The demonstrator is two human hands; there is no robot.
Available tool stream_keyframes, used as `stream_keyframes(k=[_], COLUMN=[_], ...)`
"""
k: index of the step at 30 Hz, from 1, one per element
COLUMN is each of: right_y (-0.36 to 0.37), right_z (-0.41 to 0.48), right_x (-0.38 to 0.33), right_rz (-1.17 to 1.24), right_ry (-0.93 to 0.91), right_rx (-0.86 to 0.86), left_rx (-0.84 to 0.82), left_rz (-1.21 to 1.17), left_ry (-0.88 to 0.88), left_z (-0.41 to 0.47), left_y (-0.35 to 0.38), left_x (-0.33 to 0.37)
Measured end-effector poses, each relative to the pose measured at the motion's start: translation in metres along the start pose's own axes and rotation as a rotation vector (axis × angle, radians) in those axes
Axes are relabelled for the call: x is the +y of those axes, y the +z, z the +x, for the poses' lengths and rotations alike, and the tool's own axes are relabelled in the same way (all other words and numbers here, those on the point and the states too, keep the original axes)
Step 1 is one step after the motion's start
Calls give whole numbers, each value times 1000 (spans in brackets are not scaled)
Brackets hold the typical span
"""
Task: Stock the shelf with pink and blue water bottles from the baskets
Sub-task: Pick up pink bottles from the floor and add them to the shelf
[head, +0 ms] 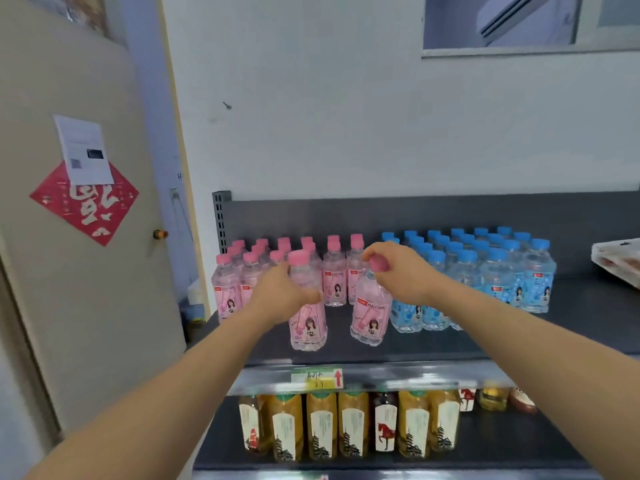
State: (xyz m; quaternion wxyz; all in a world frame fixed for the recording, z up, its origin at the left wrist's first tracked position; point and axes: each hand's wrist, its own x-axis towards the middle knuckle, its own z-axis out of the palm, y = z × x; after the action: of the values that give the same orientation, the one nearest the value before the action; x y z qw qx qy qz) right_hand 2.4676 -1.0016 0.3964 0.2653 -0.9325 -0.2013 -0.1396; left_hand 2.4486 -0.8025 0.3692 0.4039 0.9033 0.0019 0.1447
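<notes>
Grey shelf, pink rows left, blue rows right. Left hand wrapped round one pink bottle, right hand pinching the cap of a second pink bottle, tilted. Stand both upright at row fronts, labels outward.

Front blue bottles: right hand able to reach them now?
Likely yes: the front blue bottles stand right beside the right hand, nothing between. But it grips a pink bottle by the cap, so release first.
</notes>
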Motion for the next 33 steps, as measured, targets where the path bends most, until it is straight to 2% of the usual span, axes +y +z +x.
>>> stream_keyframes(k=[9,15,18,22,26,33], right_y=[36,52,64,85,105,114], right_z=[57,66,59,52,53,74], right_x=[27,41,53,74,86,90], right_rz=[-96,19,108,148,153,50], right_ry=[71,82,181,407,435,423], right_rx=[-108,21,79,-28,-173,-92], left_rx=[-103,-82,-144,-231,-242,-165], left_rz=[-16,-7,-54,98,44,63], left_ry=[-9,-2,-50,-125,-107,-79], left_z=[62,79,81,78,83,104], left_y=[50,67,65,69,81,100], left_x=[-32,-33,-44,-63,-72,-72])
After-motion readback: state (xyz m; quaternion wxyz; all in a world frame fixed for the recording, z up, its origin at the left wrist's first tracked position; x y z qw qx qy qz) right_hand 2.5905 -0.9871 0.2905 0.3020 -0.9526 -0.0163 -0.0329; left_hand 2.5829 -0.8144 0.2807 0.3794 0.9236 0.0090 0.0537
